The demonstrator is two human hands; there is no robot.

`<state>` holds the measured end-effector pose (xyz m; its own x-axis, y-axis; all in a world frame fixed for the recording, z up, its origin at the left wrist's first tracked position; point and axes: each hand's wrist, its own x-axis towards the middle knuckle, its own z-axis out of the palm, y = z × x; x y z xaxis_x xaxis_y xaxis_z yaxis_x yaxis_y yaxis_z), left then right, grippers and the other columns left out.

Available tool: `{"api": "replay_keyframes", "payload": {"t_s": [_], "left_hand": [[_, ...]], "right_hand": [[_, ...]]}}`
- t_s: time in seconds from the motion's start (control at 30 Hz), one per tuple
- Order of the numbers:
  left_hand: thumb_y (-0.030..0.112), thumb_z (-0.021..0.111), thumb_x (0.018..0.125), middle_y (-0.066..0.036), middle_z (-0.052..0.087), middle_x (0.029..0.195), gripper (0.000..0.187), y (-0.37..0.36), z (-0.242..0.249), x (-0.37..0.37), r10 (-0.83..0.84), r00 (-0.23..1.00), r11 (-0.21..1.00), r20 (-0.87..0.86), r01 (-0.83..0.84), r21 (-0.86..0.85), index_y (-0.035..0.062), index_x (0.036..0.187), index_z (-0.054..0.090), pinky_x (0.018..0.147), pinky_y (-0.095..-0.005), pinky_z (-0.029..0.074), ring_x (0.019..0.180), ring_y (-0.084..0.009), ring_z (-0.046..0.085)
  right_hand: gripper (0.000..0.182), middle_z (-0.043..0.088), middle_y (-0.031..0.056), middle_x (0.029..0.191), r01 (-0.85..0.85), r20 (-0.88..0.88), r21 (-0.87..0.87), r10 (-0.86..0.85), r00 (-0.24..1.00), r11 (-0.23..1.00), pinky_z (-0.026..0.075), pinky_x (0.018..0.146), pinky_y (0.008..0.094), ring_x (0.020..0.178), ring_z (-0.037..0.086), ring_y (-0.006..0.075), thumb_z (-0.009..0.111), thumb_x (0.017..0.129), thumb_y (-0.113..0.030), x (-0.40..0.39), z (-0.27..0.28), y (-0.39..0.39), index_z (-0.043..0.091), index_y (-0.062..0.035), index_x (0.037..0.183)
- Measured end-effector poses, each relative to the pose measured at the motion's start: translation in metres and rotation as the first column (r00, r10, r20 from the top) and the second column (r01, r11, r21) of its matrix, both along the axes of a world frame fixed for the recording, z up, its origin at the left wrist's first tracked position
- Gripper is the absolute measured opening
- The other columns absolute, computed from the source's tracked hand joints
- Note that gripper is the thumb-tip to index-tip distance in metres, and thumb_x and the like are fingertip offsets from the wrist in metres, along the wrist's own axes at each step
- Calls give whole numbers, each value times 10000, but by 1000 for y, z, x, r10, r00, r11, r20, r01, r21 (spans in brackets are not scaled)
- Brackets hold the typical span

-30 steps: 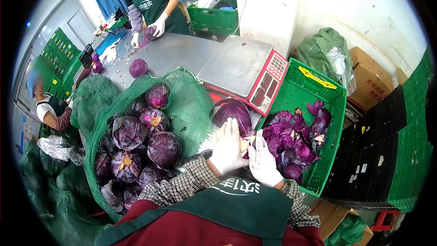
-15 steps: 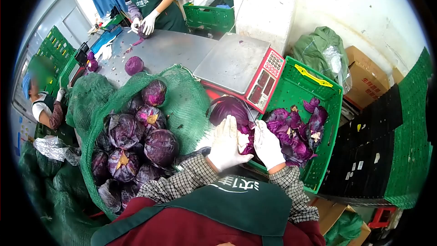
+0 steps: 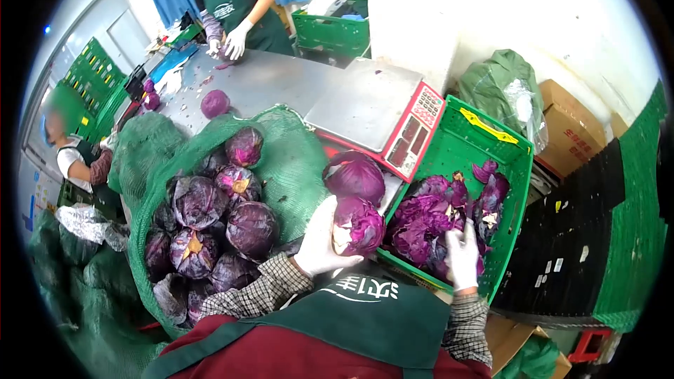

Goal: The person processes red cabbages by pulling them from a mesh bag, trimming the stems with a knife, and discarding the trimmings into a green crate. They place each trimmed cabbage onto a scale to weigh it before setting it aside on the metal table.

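A red cabbage (image 3: 359,227) with a pale cut patch rests in my left hand (image 3: 324,244), whose fingers wrap its left side. Just beyond it sits another red cabbage (image 3: 354,175) by the front of the scale. My right hand (image 3: 462,258), white-gloved like the left, is over the near part of the green crate (image 3: 517,200), against the loose purple cabbage leaves (image 3: 421,221). Its fingers look closed; what they hold, if anything, is not clear.
On my left a green mesh sack (image 3: 144,238) lies open with several red cabbages (image 3: 200,202). A red-framed scale (image 3: 372,109) stands ahead on the metal table (image 3: 281,77). Across it a co-worker (image 3: 235,7) handles a small cabbage. Black and green crates (image 3: 569,231) are stacked at right.
My right hand has moved away from the cabbage, rightward and down to the leaves in the crate. My left hand has turned the cabbage, and its cut patch now faces me.
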<state>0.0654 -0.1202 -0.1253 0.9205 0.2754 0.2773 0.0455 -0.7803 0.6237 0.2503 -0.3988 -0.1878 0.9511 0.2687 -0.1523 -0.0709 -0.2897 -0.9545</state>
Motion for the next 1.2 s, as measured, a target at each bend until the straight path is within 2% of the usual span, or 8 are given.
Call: {"api": "replay_keyframes", "payload": {"t_s": [0.2,0.3,0.47,0.6,0.67,0.7,1.0,1.2], "left_hand": [[462,869,547,-336,270,1428,1291,12,10,17,-58,989,997,-138,64,37,-102,1448,136,1137,-470,246,1347,-457,288],[481,899,509,-299,264,1441,1360,23,6,18,-41,982,998,-185,30,-62,-80,1464,110,1154,-435,211,1366,-417,265],[352,913,562,-253,267,1476,1330,52,-7,23,-7,965,919,-263,-98,-383,-100,1468,51,1153,-354,216,1394,-308,267],[314,876,638,-269,350,1433,1266,60,6,31,-69,995,460,-70,-31,-887,-135,1451,16,1127,-353,291,1339,-318,368],[297,874,641,-270,365,1419,1252,61,0,30,-34,990,612,-136,-87,-786,-138,1450,24,1123,-341,297,1329,-311,383],[304,876,637,-273,369,1414,1256,59,0,30,-4,981,721,-193,-131,-681,-136,1451,26,1123,-343,297,1326,-314,387],[267,899,584,-241,375,1408,1291,50,10,25,-20,962,862,-273,-122,-492,-100,1471,36,1137,-357,240,1342,-304,347],[168,891,628,-62,526,996,1295,56,-16,18,-5,971,948,-240,-72,-310,-107,1458,-64,905,-264,430,937,-154,517]], "right_hand": [[555,539,196,1307,-590,649,-156,532,543,792,510,914,340,1071,616,271,681,861,-190,-40,67,108,476,-23,1348],[410,573,176,1224,-611,446,173,492,748,772,532,853,308,1027,625,249,662,869,-101,-46,47,120,542,-14,1251],[80,571,49,712,-394,329,110,341,881,912,453,563,298,572,536,159,629,900,-100,-49,63,98,573,-55,933],[83,545,53,689,-238,386,-110,262,885,965,461,596,309,641,576,167,628,901,-113,-22,-17,47,572,-62,936],[98,577,46,770,-137,564,-435,388,729,890,481,702,296,761,602,162,641,887,-94,-6,-64,3,581,-67,960],[102,604,55,883,-118,354,-128,156,922,985,480,794,285,853,596,164,661,872,-86,-15,-59,4,595,-57,945],[547,486,170,1362,-637,583,31,504,637,770,403,1048,334,1289,468,259,683,822,-77,-28,42,120,501,-25,1336],[476,519,123,1249,-531,662,-176,499,560,829,556,784,368,1055,595,310,673,832,-200,-46,46,134,539,-138,1285]]}}
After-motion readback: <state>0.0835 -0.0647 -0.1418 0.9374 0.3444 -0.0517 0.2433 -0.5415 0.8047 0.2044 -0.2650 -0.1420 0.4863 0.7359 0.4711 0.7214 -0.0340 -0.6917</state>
